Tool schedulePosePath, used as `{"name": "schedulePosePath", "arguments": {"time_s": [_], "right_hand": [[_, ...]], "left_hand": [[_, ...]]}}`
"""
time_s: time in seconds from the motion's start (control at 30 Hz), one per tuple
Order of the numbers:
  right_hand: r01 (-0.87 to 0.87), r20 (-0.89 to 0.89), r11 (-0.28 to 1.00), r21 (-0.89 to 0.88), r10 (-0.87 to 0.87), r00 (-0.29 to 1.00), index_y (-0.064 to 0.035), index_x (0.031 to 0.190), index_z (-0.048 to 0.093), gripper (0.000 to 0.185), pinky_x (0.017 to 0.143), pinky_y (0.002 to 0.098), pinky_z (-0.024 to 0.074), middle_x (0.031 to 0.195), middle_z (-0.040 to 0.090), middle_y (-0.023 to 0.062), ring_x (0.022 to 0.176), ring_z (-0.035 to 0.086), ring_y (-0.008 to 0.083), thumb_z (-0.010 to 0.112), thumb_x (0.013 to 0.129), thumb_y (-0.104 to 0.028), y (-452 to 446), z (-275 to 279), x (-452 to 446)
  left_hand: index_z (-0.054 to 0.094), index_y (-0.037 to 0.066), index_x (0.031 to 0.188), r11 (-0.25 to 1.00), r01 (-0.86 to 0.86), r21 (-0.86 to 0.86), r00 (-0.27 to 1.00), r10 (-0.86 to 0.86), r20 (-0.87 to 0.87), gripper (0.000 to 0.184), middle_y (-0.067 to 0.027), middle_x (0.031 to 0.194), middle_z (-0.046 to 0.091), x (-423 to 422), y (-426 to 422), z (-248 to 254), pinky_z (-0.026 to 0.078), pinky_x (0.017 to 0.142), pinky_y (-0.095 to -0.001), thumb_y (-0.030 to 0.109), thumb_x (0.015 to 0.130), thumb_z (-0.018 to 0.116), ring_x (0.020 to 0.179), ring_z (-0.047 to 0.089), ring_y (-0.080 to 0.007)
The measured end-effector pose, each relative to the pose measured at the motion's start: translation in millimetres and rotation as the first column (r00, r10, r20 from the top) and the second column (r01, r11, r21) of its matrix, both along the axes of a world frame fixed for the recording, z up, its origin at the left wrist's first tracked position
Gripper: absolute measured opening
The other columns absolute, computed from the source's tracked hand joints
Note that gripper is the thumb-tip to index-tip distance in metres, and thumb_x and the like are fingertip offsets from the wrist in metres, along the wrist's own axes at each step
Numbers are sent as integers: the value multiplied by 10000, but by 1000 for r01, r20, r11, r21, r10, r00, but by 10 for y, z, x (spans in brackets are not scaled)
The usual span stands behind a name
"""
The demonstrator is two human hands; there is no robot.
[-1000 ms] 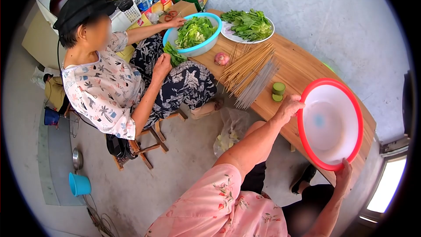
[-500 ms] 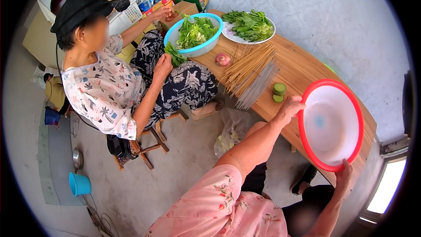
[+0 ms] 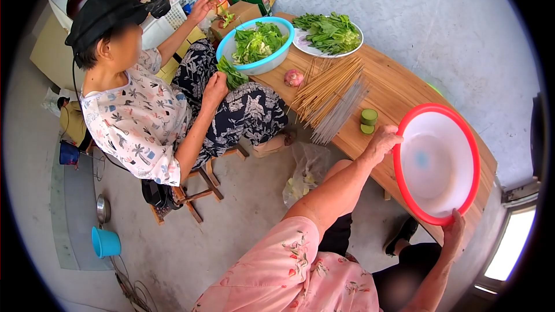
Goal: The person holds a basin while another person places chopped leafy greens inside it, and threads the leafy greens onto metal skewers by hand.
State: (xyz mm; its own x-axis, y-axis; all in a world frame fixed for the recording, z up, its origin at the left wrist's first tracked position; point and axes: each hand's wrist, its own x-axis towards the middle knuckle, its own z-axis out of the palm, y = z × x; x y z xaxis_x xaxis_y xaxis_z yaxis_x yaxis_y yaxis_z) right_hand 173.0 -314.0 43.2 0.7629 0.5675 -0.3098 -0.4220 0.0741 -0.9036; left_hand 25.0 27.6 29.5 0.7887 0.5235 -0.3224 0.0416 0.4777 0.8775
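The red-rimmed basin point(image 3: 435, 164) is held tilted above one end of the desk point(image 3: 399, 88), its rim clamped on the left by the left hand point(image 3: 383, 143) and at the lower edge by the right hand point(image 3: 454, 231).

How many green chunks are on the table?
2 in view: the bigger chunk beside the sticks, the smaller chunk next to it, nearer the left hand. The red basin may hide more.
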Motion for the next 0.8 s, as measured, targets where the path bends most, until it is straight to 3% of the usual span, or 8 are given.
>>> {"name": "schedulePosePath", "arguments": {"time_s": [0.4, 0.47, 0.57, 0.8], "right_hand": [[16, -5, 1000, -25, -16, 1000, 1, 1126, 492, 331, 807, 376, 523, 1068, 576, 104, 974, 590, 227, 540, 844, -164, -57, -125, 120], [44, -22, 998, -52, -45, 999, -15, 1090, 509, 273, 762, 324, 541, 1015, 588, 68, 911, 615, 177, 528, 855, -153, -83, -165, 148], [61, -23, 997, -39, -62, 998, -24, 1086, 513, 270, 757, 314, 541, 1004, 591, 58, 895, 617, 170, 537, 847, -147, -28, -100, 75], [18, 27, 1000, 23, -19, 999, -26, 1136, 488, 309, 761, 308, 535, 1060, 571, 77, 947, 599, 170, 519, 857, -156, -14, -32, -46]], "left_hand": [[578, 27, 1068, 1000, -4, -24, 1000, 5, 17, 358, -69, 916, 624, 6, 0, 21, 475, 726, -348, 171, 746, 638, 842, 587, -161], [581, 31, 1062, 1000, -4, -23, 1000, 4, -4, 345, -64, 912, 625, -8, -3, 54, 471, 725, -349, 167, 749, 639, 842, 585, -156], [588, 39, 1048, 1000, -21, -13, 1000, 20, -11, 328, -61, 908, 625, -13, -16, 43, 469, 721, -348, 169, 751, 640, 839, 585, -155], [579, 39, 1068, 1000, 11, -8, 1000, -11, 19, 346, -60, 903, 622, -38, -26, 40, 475, 722, -335, 170, 753, 633, 844, 584, -154]]}}
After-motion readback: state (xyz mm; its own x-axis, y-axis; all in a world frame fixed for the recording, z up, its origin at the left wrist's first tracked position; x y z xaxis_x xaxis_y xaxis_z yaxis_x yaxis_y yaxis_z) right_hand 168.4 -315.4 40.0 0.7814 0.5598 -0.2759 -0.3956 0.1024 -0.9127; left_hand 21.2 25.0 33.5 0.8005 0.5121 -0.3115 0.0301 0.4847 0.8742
